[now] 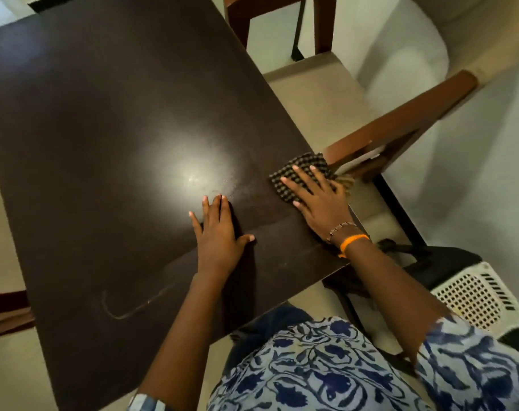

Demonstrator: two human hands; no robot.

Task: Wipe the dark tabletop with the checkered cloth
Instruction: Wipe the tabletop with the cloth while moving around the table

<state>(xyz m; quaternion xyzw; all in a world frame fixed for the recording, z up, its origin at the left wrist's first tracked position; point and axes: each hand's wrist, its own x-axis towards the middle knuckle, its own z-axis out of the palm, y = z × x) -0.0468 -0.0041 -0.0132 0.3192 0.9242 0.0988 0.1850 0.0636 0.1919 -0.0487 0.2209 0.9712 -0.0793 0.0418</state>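
Left hand [215, 229] lay flat, fingers straight, mid-frame on the dark bench [104, 129]; right hand [317, 197] pressed the checkered cloth [285, 176] flat at its right edge.

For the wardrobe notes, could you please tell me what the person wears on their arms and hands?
Both forearms are bare. The right wrist carries a thin beaded bracelet and an orange thread band. The left hand and its wrist show no jewellery. Short sleeves of a white garment with a dark blue floral print cover the upper arms. No rings can be made out.
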